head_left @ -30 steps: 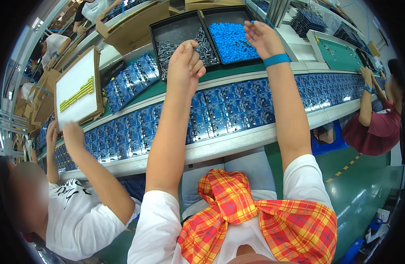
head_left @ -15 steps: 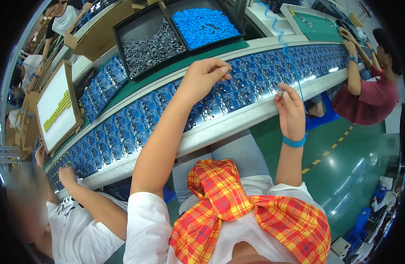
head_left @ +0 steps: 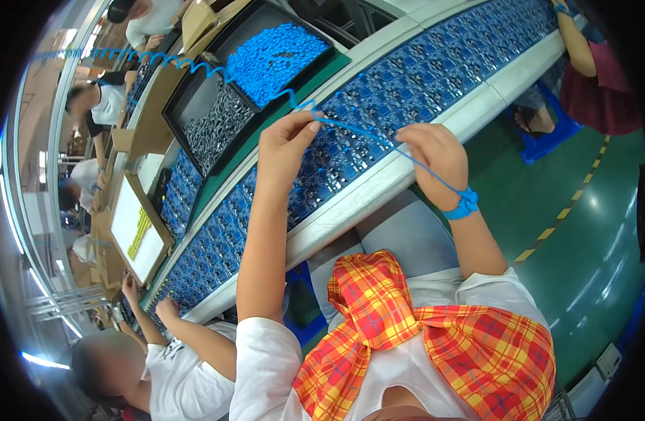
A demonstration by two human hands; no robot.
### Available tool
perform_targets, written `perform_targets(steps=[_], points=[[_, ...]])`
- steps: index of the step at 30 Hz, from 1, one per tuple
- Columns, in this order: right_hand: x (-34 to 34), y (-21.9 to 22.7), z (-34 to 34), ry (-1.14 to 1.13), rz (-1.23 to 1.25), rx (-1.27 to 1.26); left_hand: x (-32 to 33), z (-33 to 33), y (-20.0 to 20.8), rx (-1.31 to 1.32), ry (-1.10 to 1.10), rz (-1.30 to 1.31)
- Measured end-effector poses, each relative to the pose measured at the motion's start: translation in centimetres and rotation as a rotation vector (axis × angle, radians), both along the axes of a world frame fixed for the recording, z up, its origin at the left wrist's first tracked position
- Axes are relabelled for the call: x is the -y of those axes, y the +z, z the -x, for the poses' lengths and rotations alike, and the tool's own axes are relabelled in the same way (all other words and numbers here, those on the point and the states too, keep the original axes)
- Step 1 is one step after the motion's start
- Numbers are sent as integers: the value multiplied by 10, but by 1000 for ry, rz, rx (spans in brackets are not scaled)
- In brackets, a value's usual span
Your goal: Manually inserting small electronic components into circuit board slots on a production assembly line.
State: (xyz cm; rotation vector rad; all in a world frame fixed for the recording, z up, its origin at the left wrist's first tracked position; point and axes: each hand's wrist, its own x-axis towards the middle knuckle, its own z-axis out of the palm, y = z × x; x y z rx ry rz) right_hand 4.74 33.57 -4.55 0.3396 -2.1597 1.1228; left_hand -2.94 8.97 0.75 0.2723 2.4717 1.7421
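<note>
Above the line of blue circuit boards (head_left: pixel 368 151), my left hand (head_left: pixel 284 151) is closed in a pinch. Its fingertips meet the blue coiled cord (head_left: pixel 357 130) in the picture, but whether they grip it or a tiny part I cannot tell. My right hand (head_left: pixel 440 163) hangs over the near rail with its fingers curled together; anything inside them is hidden. Around my right wrist sits a blue wrist strap (head_left: pixel 462 204). The cord runs from it past both hands, then off to the far left in coils.
Beyond the boards stands a black tray with blue small parts (head_left: pixel 277 56) and dark grey parts (head_left: pixel 220 126). A white panel with yellow pieces (head_left: pixel 138 235) lies farther left. One co-worker (head_left: pixel 189 351) sits at left, another (head_left: pixel 596 88) at far right. A pale metal rail (head_left: pixel 364 203) edges the line.
The view has turned, swinging the scene round. The cord now stretches across between my hands instead of rising beyond the right one. My right hand's fingers have curled in; the small blue piece there no longer shows.
</note>
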Motion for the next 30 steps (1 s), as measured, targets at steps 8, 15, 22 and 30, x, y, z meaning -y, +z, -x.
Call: perform_targets(steps=[8,15,22,30], points=[[-5,-2,-3,164,-52,-94,-22,8,6,-32,48,97],[-16,1,-5,309,17,-60,-49,24,6,-163,27,339],[-19,0,-5,325,9,-59,-61,37,-1,-546,-143,666],[-13,1,-6,280,-25,-72,-60,41,-12,-634,-132,645]])
